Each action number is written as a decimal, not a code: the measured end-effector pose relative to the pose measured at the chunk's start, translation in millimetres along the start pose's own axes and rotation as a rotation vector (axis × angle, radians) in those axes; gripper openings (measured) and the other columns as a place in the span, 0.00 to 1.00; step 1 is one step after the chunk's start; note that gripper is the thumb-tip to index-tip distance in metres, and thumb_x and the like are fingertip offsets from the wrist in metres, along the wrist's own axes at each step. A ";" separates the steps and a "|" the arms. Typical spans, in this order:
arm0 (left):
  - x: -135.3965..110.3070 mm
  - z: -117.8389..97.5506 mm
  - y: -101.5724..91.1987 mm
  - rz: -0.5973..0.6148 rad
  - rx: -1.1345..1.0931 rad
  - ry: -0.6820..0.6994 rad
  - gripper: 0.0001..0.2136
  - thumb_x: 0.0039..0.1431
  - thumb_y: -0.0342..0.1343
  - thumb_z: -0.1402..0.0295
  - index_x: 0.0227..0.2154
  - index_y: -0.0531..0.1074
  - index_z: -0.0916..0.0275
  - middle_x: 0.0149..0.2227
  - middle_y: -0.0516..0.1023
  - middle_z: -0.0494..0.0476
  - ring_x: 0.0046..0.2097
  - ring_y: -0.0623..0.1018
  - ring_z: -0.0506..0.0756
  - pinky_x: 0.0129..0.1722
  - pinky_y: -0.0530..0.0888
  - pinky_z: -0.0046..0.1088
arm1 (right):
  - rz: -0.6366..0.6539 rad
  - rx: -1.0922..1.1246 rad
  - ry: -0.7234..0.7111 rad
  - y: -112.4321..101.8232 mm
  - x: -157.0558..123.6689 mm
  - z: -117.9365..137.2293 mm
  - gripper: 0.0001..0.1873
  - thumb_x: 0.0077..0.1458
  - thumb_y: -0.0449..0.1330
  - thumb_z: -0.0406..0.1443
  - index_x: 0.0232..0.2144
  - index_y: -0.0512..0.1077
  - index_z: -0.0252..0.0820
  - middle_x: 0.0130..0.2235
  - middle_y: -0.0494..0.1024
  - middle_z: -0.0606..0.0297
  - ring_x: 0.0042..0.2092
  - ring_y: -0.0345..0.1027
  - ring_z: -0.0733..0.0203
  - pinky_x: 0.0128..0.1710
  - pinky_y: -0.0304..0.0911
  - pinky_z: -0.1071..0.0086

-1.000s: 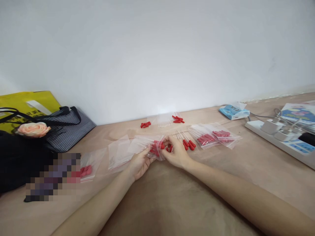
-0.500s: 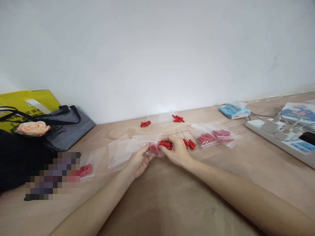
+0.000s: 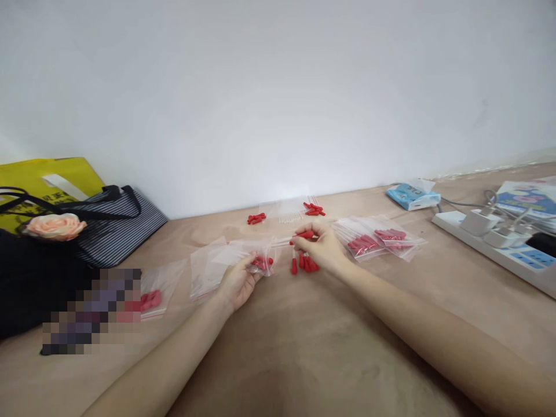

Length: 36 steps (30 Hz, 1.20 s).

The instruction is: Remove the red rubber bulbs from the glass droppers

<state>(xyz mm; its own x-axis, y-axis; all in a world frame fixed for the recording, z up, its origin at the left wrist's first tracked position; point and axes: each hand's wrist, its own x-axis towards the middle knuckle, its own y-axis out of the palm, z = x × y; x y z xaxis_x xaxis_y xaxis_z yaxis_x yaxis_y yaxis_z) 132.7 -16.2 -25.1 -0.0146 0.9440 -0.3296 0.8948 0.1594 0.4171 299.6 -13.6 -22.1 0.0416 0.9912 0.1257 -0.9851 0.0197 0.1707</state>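
My left hand [image 3: 238, 285] is closed on a clear zip bag [image 3: 263, 264] that has red-handled tools in it. My right hand [image 3: 325, 248] pinches red-handled tools [image 3: 304, 234], their thin pale shafts pointing left toward that bag; how many it grips is unclear. Just below its fingers, several loose red-handled tools [image 3: 308, 264] lie on the table, handles toward me. Flat clear bags [image 3: 205, 277] rest beside my left hand. To the right of my right hand are filled bags [image 3: 364, 245] of the same tools. Another bag [image 3: 152, 299] with red handles lies at left, partly blurred out.
More red-handled tools [image 3: 256, 218] and a second group [image 3: 313, 209] lie near the wall. A blue tissue pack [image 3: 412, 195] and a power strip [image 3: 499, 246] with plugged-in adapters stand at right. A striped bag [image 3: 125, 229] and a fabric rose [image 3: 56, 226] are at left.
My right hand has moved from the bag's mouth to the right and slightly up, and now pinches red-handled tools lying sideways. My left hand with the bag has shifted slightly left.
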 end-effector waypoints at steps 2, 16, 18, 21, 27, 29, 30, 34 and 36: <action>2.6 -1.7 -2.2 -0.035 0.009 0.001 0.11 0.57 0.45 0.78 0.22 0.69 0.70 0.23 0.75 0.59 0.26 0.76 0.51 0.29 0.75 0.26 | -0.026 -0.119 -0.116 -12.5 8.2 8.5 0.11 0.36 0.61 0.35 0.25 0.65 0.39 0.21 0.70 0.70 0.22 0.65 0.67 0.22 0.62 0.72; 1.8 0.3 -4.0 0.060 0.143 -0.039 0.09 0.50 0.50 0.80 0.18 0.69 0.71 0.18 0.74 0.58 0.20 0.74 0.50 0.20 0.71 0.22 | 0.086 -1.026 -0.831 -69.3 -1.5 -5.1 0.11 0.50 0.51 0.31 0.37 0.68 0.43 0.37 0.70 0.58 0.38 0.65 0.60 0.38 0.63 0.65; 0.9 0.2 -3.9 0.078 0.125 -0.029 0.07 0.50 0.50 0.80 0.20 0.69 0.70 0.18 0.74 0.55 0.20 0.74 0.49 0.22 0.71 0.21 | 0.148 -1.078 -0.837 -68.5 -2.1 -12.8 0.11 0.50 0.50 0.30 0.37 0.68 0.42 0.37 0.69 0.57 0.38 0.65 0.60 0.37 0.63 0.66; -0.5 0.2 -3.6 0.097 0.122 -0.044 0.05 0.51 0.51 0.80 0.25 0.70 0.69 0.19 0.75 0.53 0.21 0.74 0.48 0.23 0.72 0.21 | 0.183 -1.082 -0.827 -68.3 -0.9 -18.3 0.09 0.50 0.52 0.31 0.34 0.69 0.40 0.36 0.68 0.57 0.36 0.64 0.61 0.36 0.63 0.67; -1.4 0.8 -5.3 0.125 0.134 -0.065 0.04 0.51 0.52 0.79 0.24 0.70 0.69 0.19 0.75 0.54 0.21 0.75 0.49 0.24 0.73 0.22 | 0.167 -1.052 -0.765 -66.2 -0.9 -21.4 0.05 0.50 0.55 0.35 0.31 0.69 0.40 0.34 0.67 0.59 0.35 0.63 0.61 0.35 0.62 0.67; -1.5 0.9 -6.0 0.129 0.138 -0.062 0.04 0.51 0.52 0.79 0.24 0.70 0.69 0.19 0.75 0.54 0.21 0.75 0.50 0.23 0.73 0.22 | 0.176 -1.050 -0.751 -64.8 -2.3 -22.1 0.06 0.51 0.55 0.37 0.31 0.69 0.40 0.33 0.67 0.59 0.35 0.62 0.61 0.35 0.62 0.68; -1.6 0.9 -6.2 0.136 0.141 -0.060 0.04 0.51 0.52 0.79 0.23 0.70 0.69 0.19 0.75 0.55 0.21 0.75 0.50 0.23 0.72 0.22 | 0.179 -1.052 -0.744 -64.3 -3.2 -22.1 0.07 0.51 0.55 0.37 0.31 0.69 0.40 0.33 0.67 0.59 0.34 0.63 0.61 0.34 0.62 0.68; -2.9 0.4 -6.4 0.150 0.137 -0.059 0.05 0.51 0.52 0.79 0.23 0.70 0.70 0.19 0.75 0.55 0.21 0.75 0.50 0.23 0.73 0.22 | 0.184 -1.087 -0.719 -63.9 -5.4 -20.9 0.10 0.50 0.55 0.41 0.31 0.70 0.41 0.32 0.67 0.60 0.32 0.63 0.62 0.33 0.61 0.68; -3.5 0.0 -6.3 0.151 0.126 -0.064 0.05 0.52 0.52 0.79 0.23 0.70 0.70 0.19 0.75 0.55 0.22 0.75 0.50 0.24 0.73 0.22 | 0.150 -1.085 -0.731 -64.7 -4.9 -20.3 0.09 0.51 0.55 0.40 0.31 0.70 0.41 0.30 0.67 0.61 0.31 0.63 0.62 0.32 0.61 0.68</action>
<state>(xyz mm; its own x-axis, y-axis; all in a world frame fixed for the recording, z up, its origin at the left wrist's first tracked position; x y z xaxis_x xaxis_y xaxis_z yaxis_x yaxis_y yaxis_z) 127.2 -20.5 -26.6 0.1486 0.9336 -0.3261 0.9333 -0.0235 0.3582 359.8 -17.1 -53.6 -0.3363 0.7007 0.6292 -0.6059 0.3505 -0.7142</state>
